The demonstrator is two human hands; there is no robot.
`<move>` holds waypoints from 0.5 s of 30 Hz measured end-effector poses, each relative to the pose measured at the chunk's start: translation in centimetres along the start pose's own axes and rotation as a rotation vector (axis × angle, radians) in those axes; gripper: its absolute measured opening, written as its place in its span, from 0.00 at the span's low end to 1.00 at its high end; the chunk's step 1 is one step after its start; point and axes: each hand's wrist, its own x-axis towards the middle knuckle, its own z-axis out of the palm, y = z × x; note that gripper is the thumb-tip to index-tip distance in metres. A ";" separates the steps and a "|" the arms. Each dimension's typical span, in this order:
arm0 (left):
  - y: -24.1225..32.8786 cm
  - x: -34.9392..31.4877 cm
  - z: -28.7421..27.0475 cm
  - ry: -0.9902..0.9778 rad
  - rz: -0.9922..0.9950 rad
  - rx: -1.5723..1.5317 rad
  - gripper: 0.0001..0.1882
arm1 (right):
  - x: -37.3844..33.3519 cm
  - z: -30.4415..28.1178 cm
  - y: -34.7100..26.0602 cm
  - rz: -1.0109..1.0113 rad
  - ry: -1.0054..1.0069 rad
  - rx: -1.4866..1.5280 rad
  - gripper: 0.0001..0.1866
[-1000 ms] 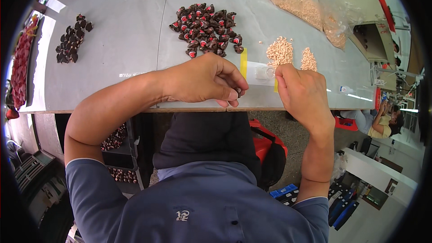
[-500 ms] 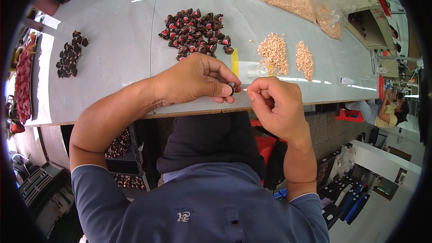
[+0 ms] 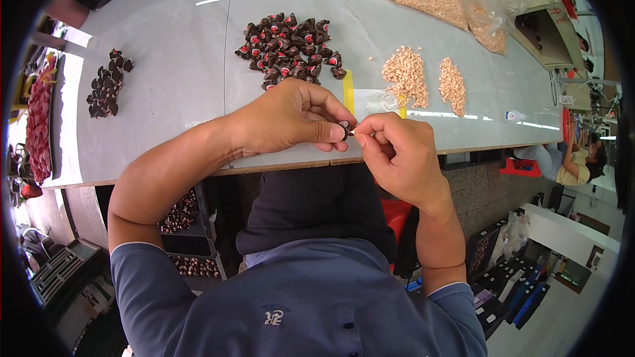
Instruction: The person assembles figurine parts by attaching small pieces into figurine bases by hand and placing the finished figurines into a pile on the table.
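Near the table's front edge, my left hand [image 3: 284, 116] pinches a small dark brown moulded piece [image 3: 345, 130] between thumb and fingers. My right hand [image 3: 400, 155] is closed in a fingertip pinch on a tiny pale piece [image 3: 355, 133], mostly covered by the fingers. Its tip is right against the dark piece; whether it is inside a hole I cannot tell. Beyond my left hand lies a heap of dark brown figures [image 3: 284, 49] with red and white patches. Two piles of small pale pieces, a larger pile [image 3: 405, 78] and a narrower pile [image 3: 452, 87], lie beyond my right hand.
A clear round container [image 3: 382, 101] stands between yellow tape strips [image 3: 348, 92]. Plastic bags of pale pieces [image 3: 430, 0] lie at the far right. A smaller dark pile [image 3: 107, 86] sits at left, a small white bottle [image 3: 512, 116] at right. Another person [image 3: 582, 165] sits farther right.
My right hand has moved slightly left, bringing the pale piece from a small gap up to the dark piece. My left hand keeps its hold. The whole view has shifted a little.
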 end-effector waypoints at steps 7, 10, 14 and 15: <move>-0.2 0.0 0.0 0.021 0.024 -0.003 0.13 | -0.3 1.4 0.0 -0.110 0.087 -0.089 0.07; -0.1 0.0 0.0 0.021 0.029 0.006 0.13 | -0.5 2.1 0.0 -0.253 0.211 -0.256 0.10; -0.1 -0.1 0.0 0.021 0.028 0.018 0.12 | -1.1 1.6 0.4 -0.208 0.202 -0.173 0.08; 0.0 -0.1 0.1 0.018 0.027 0.021 0.12 | -1.2 1.3 0.5 -0.142 0.233 -0.071 0.08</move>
